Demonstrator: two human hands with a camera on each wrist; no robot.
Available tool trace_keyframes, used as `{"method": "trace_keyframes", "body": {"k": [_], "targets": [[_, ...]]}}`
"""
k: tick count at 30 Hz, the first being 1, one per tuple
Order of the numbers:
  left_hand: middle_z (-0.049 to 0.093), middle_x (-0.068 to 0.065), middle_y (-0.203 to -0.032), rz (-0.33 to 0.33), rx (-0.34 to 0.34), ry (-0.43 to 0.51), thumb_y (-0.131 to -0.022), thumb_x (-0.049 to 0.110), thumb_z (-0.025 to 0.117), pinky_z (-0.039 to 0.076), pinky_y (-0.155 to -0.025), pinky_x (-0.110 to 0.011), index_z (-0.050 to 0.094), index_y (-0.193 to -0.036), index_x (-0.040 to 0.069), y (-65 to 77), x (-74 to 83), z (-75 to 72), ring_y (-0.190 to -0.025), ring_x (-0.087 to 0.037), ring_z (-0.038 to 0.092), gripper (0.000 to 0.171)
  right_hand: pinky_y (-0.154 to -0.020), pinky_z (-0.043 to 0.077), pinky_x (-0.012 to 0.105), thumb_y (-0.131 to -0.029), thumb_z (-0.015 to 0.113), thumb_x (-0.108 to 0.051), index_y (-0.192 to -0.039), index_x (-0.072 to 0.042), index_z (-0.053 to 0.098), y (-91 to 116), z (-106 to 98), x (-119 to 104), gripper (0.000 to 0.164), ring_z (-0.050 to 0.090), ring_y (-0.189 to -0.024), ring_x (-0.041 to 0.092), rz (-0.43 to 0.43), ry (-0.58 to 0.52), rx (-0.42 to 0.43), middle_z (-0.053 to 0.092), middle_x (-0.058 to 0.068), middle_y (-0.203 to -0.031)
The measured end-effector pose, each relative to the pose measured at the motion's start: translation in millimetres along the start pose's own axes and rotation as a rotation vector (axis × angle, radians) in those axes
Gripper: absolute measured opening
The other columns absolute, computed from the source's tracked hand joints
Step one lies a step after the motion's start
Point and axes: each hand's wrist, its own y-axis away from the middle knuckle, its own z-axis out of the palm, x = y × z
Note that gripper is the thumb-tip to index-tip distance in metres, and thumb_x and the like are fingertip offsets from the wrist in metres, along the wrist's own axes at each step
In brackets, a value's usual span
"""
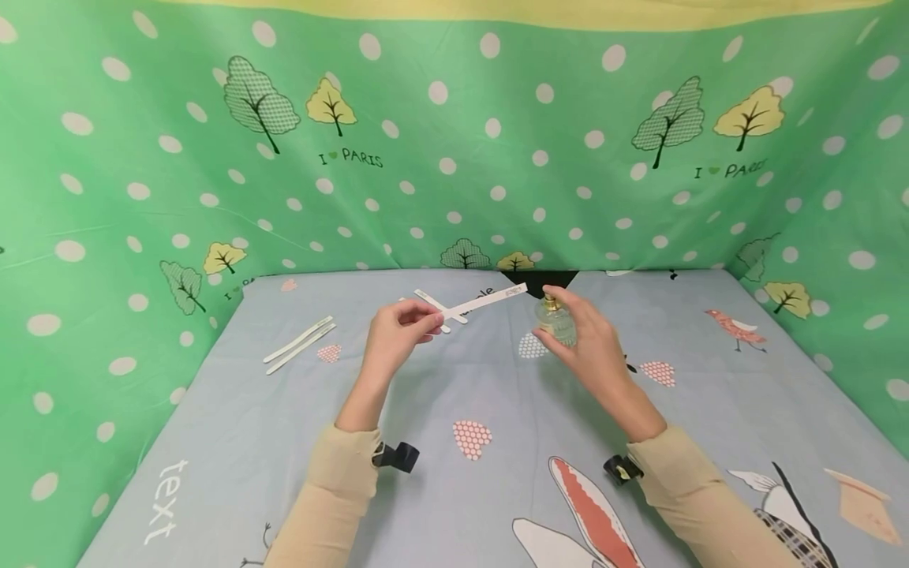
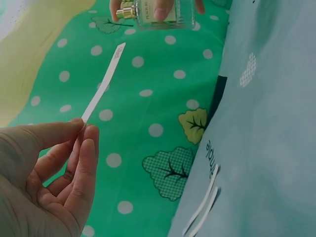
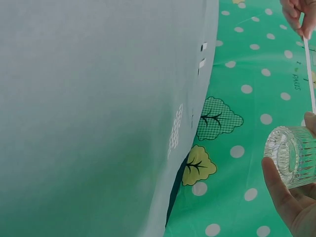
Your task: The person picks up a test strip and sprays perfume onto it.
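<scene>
My left hand [image 1: 401, 335] pinches one end of a white perfume test strip [image 1: 490, 301] between thumb and fingertips, its printed far end pointing toward the bottle. My right hand [image 1: 592, 339] grips a clear glass perfume bottle [image 1: 556, 322] with a gold neck. One finger lies on top of the bottle's sprayer, and the thumb supports the base. In the left wrist view, a gap separates the strip [image 2: 103, 91] from the bottle [image 2: 168, 15]. The right wrist view looks at the ribbed glass base of the bottle [image 3: 296, 155], held above the table.
Two white strips [image 1: 298, 341] lie side by side on the left of the grey-blue patterned cloth [image 1: 426, 505]. More strips [image 1: 429, 300] lie behind the left hand, partly hidden. A green dotted curtain [image 1: 454, 158] closes off the back and sides.
</scene>
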Motion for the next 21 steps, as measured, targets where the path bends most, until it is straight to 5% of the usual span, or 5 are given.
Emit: {"method": "trace_keyframes", "body": {"k": [10,21], "targets": [[0.075,-0.017,-0.092,0.041,-0.007,-0.015,-0.090,0.014,0.075,0.064,-0.075,-0.028,0.074,-0.098,0.002,1.4,3.3,5.2,-0.078,-0.016,0.073,0.015,-0.084,0.060,0.052,-0.081,0.084,-0.020,-0.141,-0.021,0.050,0.7,1.7,-0.7,0.070,0.066,-0.106,0.033,-0.014,0.018,-0.007,0.067,0.015,-0.119],[0.075,-0.017,-0.091,0.051,-0.017,-0.016,-0.090,0.012,0.074,0.064,-0.074,-0.028,0.075,-0.099,0.002,3.0,6.6,9.3,-0.075,-0.010,0.071,0.013,-0.076,0.060,0.050,-0.081,0.084,-0.020,-0.140,-0.022,0.051,-1.0,0.9,-4.3,0.067,0.066,-0.097,0.032,-0.013,0.060,-0.032,0.067,0.015,-0.111]]}}
